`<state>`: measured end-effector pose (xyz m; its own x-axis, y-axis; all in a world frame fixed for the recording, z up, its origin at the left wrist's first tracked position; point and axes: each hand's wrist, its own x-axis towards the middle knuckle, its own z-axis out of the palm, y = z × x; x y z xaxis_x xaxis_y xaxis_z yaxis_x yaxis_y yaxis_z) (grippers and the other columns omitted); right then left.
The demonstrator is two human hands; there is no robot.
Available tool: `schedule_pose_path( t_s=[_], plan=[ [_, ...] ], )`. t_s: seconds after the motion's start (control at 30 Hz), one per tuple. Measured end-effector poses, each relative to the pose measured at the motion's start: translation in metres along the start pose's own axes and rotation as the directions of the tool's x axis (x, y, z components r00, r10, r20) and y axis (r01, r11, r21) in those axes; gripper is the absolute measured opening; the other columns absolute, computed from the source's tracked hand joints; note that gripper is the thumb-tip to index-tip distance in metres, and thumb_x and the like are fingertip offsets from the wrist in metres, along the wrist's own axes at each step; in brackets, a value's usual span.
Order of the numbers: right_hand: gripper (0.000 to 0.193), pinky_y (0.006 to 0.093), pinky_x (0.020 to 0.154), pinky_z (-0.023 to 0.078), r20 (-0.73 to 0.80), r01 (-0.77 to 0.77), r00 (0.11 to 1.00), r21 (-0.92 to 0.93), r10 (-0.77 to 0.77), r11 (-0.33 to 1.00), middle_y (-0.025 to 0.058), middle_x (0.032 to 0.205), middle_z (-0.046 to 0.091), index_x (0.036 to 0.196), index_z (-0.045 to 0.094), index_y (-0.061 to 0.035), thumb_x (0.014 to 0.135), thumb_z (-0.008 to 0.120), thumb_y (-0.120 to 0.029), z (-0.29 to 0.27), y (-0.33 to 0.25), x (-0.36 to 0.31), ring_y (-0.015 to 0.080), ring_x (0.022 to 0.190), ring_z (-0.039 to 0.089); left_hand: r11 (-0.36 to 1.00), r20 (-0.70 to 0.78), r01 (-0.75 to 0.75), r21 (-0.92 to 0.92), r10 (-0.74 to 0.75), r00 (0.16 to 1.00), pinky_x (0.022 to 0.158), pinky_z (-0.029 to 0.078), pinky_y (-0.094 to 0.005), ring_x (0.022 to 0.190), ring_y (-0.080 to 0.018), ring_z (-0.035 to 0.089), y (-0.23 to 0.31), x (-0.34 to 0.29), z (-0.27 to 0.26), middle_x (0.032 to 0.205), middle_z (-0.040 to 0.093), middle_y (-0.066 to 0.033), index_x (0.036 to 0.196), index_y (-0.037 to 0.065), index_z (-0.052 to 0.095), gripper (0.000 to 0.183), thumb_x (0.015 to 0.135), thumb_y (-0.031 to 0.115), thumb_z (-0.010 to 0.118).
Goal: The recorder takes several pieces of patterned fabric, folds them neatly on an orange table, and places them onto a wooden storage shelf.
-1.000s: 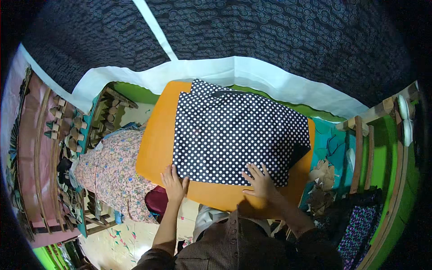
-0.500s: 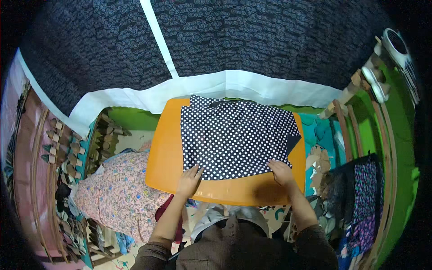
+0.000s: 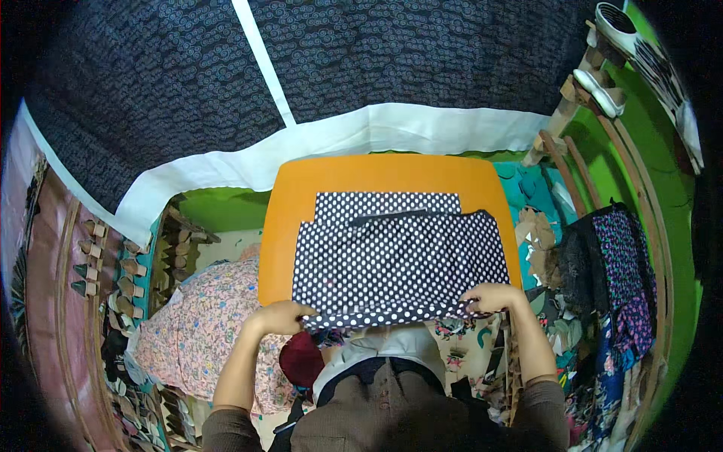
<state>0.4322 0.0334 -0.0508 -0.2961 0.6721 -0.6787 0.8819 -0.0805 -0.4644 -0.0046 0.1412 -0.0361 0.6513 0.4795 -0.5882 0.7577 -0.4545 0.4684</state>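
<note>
A black cloth with white polka dots lies spread on an orange tabletop. A narrow dark strip crosses its far part, where a dotted panel sticks out beyond the main piece. At the near left corner my left hand is closed on the cloth's edge. My right hand grips the near right corner, fingers curled over it. Between both hands the near edge forms a narrow band along the table's front, hiding that side of the tabletop.
Behind the table hangs a dark patterned curtain with a white border. A large floral bundle lies at the left, beside racks of shoes. On the right are a wooden rack, white shoes and dark clothes.
Both hands have gone from resting flat on the cloth to gripping its near corners. The cloth has slid toward me, baring more of the far tabletop.
</note>
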Motion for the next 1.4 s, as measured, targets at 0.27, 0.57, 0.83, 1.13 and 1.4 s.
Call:
schedule_pose_path(
  t_s=[0.27,0.57,0.83,1.13,1.4],
  plan=[
    [0.038,0.0345,0.071,0.045,-0.169,-0.02,0.985,0.138,0.044,0.99,0.0136,0.087,0.065,0.111,0.058,-0.0052,0.078,0.063,-0.022,-0.086,0.012,0.02,0.0244,0.078,0.059,0.972,-0.029,-0.008,-0.235,0.001,1.0,0.071,0.047,-0.0303,0.084,-0.0206,0.059,-0.026,0.049,-0.093,0.089,0.064,-0.0131,0.114,0.002,0.055,0.047,0.067,0.005,0.055],
    [0.036,0.0543,0.099,0.026,-0.884,-0.187,0.451,0.04,0.122,0.982,0.0131,0.118,0.054,0.118,0.052,-0.0058,0.084,0.047,-0.019,-0.083,-0.001,0.173,0.027,0.112,0.048,0.979,-0.75,0.194,0.068,-0.078,0.657,0.096,0.033,-0.0441,0.115,-0.0283,0.045,0.024,0.181,-0.076,0.124,0.049,-0.0159,0.116,0.009,0.052,0.038,0.082,0.028,0.053],
    [0.042,0.0561,0.104,0.017,-0.858,-0.176,0.513,-0.098,0.007,0.98,0.0119,0.137,0.036,0.126,0.047,-0.0171,0.089,0.044,-0.035,0.03,-0.013,0.2,0.0277,0.129,0.028,0.938,-0.676,0.048,0.343,0.211,0.706,0.104,0.023,-0.0485,0.124,-0.0267,0.036,0.025,0.209,0.048,0.135,0.04,-0.0084,0.127,0.018,0.046,0.047,0.085,0.038,0.049],
    [0.048,0.0616,0.102,0.013,-0.857,-0.42,0.423,0.102,0.294,0.902,0.0162,0.144,0.021,0.137,0.032,-0.0126,0.093,0.036,-0.033,0.025,0.11,0.143,0.0351,0.133,0.02,0.898,-0.785,0.349,0.269,-0.006,0.62,0.105,0.019,-0.0498,0.126,-0.0309,0.033,-0.022,0.186,0.04,0.135,0.039,-0.0133,0.125,0.007,0.046,0.052,0.082,0.036,0.053],
    [0.057,0.062,0.101,0.015,-0.829,-0.187,0.503,0.17,0.243,0.968,0.0271,0.14,0.022,0.137,0.028,-0.0024,0.09,0.038,-0.032,0.031,0.086,0.141,0.045,0.129,0.021,0.823,-0.412,-0.225,0.522,0.474,0.778,0.104,0.024,-0.0438,0.127,-0.0267,0.031,0.157,0.275,0.088,0.138,0.033,-0.0132,0.131,0.002,0.037,0.068,0.079,0.042,0.056]
  ],
)
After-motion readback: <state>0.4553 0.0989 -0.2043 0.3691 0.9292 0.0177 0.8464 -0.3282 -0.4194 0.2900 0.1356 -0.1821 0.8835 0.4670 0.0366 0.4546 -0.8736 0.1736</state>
